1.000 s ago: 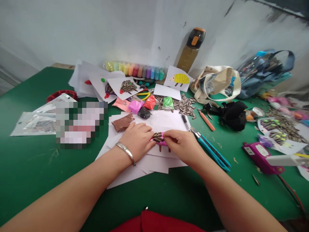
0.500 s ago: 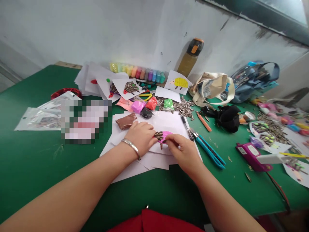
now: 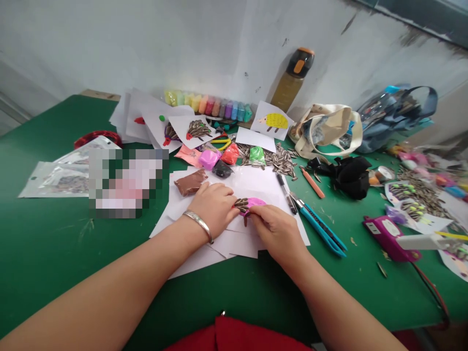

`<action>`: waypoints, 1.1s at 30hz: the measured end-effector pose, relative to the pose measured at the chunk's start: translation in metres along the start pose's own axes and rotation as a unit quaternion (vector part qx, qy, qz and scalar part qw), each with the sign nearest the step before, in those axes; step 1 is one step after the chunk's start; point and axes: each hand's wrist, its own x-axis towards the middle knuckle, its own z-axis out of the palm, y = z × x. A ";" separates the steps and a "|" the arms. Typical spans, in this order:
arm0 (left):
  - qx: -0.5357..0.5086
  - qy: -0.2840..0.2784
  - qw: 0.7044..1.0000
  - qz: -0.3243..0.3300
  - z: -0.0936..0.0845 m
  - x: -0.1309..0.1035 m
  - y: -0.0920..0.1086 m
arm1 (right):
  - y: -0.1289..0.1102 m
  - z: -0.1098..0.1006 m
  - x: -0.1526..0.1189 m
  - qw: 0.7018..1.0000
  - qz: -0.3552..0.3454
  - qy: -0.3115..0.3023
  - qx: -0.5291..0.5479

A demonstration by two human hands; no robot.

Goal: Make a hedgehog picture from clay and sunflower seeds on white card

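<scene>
My left hand [image 3: 213,209] lies flat with its fingers stretched over white paper sheets [image 3: 252,180], its thumb at the left end of a small clay animal picture. The animal's body is pink modelling clay [image 3: 257,201], with striped sunflower seeds [image 3: 241,204] stuck in its left part and a brown leg [image 3: 245,221] below. My right hand [image 3: 281,228] pinches a dark sunflower seed [image 3: 248,214] at the lower edge of the pink clay. Its fingers hide part of the body. A brown clay packet [image 3: 190,183] lies just beyond my left hand.
Clay packets in pink [image 3: 209,159], red and green [image 3: 257,155] lie beyond the paper beside loose sunflower seeds [image 3: 283,160]. To the right are a black pen [image 3: 286,194], blue tweezers [image 3: 323,229] and a purple power strip [image 3: 389,237]. A bottle [image 3: 292,80] stands by the wall.
The view has shifted slightly. My right hand's fingertips have settled a little lower and closer against the pink clay. My left hand stays in place on the paper.
</scene>
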 end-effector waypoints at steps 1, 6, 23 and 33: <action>-0.002 0.001 1.000 0.000 0.000 0.000 0.000 | 0.000 -0.001 0.000 1.000 -0.004 -0.004 -0.006; 0.002 0.012 1.000 0.005 0.001 0.000 0.000 | -0.001 -0.003 -0.001 1.000 -0.019 0.003 -0.021; 0.001 0.003 1.000 0.002 0.000 0.000 0.000 | 0.001 0.004 0.002 0.999 -0.006 0.016 -0.035; 0.012 0.004 1.000 -0.005 0.003 0.002 0.000 | 0.002 0.008 0.002 0.997 -0.028 0.018 -0.062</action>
